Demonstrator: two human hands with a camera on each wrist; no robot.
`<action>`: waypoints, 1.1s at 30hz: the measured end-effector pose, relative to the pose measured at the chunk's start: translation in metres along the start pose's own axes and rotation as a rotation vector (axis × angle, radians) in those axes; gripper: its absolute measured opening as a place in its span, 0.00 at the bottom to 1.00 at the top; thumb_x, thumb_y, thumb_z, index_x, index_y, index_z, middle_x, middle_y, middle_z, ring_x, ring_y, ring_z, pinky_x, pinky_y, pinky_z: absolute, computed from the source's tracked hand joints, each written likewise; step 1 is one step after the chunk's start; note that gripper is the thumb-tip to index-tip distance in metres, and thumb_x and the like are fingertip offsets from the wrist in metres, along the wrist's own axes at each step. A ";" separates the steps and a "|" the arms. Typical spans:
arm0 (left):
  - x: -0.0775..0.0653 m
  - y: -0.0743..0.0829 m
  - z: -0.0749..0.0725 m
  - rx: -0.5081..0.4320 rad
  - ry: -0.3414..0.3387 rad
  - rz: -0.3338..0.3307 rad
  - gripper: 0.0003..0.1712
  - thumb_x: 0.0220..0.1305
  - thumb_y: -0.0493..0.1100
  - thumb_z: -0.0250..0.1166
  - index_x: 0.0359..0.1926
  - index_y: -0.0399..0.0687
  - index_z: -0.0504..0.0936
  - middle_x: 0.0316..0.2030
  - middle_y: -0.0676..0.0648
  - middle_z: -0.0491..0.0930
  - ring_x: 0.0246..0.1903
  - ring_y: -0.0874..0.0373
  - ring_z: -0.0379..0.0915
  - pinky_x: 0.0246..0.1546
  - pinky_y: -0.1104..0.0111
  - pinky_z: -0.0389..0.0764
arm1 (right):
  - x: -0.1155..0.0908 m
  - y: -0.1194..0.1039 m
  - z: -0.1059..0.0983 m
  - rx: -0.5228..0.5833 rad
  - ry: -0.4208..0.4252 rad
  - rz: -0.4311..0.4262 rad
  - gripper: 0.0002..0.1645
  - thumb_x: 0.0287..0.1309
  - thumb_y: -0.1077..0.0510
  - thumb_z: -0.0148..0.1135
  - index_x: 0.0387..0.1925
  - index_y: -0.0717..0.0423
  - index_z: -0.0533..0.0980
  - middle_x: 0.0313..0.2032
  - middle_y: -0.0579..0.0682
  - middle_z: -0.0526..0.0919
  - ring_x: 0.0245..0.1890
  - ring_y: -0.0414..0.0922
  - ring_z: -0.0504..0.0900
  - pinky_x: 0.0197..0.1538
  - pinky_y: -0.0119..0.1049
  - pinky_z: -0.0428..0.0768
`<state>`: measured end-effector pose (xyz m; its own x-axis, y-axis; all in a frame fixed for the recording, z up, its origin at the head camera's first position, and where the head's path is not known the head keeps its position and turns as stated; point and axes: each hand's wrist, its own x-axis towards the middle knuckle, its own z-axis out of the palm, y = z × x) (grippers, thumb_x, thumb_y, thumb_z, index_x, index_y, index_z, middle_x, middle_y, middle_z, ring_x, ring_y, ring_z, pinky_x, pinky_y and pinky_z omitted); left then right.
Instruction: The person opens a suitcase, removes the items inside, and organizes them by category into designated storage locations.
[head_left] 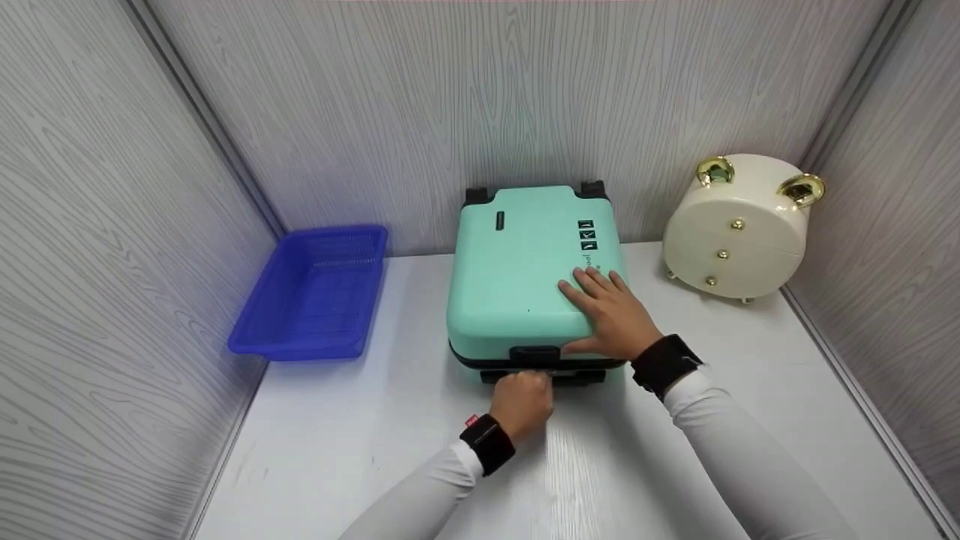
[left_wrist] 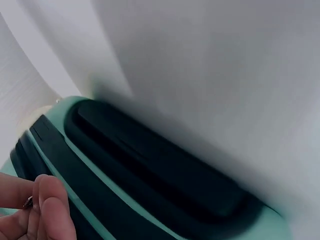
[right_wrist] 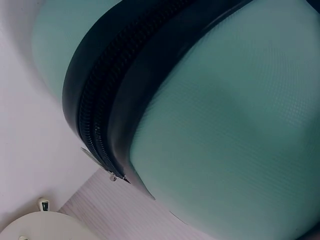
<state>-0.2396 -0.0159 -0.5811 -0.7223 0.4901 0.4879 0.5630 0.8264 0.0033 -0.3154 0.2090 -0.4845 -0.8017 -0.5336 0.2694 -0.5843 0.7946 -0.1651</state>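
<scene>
A mint-green hard-shell suitcase [head_left: 517,277] lies flat on the table, its wheels toward the back wall. My right hand [head_left: 619,319] rests with spread fingers on the lid's near right corner, the thumb beside the black carry handle [head_left: 534,353]. At the suitcase's near side, my left hand [head_left: 521,405] has curled fingers. In the left wrist view those fingertips pinch a small metal zipper pull [left_wrist: 28,202], mostly hidden between them. The right wrist view shows the black zipper [right_wrist: 97,100] curving round a corner, with a metal slider [right_wrist: 114,176] on it.
To the left, a blue plastic basket [head_left: 367,300] stands by the wall. A cream round drawer box [head_left: 739,247] with gold ear-shaped trim and gold knobs stands at the back right. Patterned panels [head_left: 420,112] enclose the white table [head_left: 322,435] on three sides.
</scene>
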 end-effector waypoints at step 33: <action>-0.052 -0.120 -0.031 -0.065 0.066 -0.288 0.27 0.68 0.34 0.69 0.12 0.46 0.71 0.12 0.47 0.72 0.13 0.52 0.73 0.16 0.57 0.75 | -0.003 0.001 0.005 0.030 0.029 0.004 0.65 0.45 0.29 0.85 0.81 0.44 0.69 0.81 0.66 0.65 0.83 0.66 0.61 0.83 0.70 0.55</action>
<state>-0.2571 -0.1490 -0.5794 -0.8296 0.2173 0.5144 0.3647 0.9085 0.2042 -0.3142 0.2104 -0.4906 -0.8000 -0.5217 0.2963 -0.5854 0.7870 -0.1946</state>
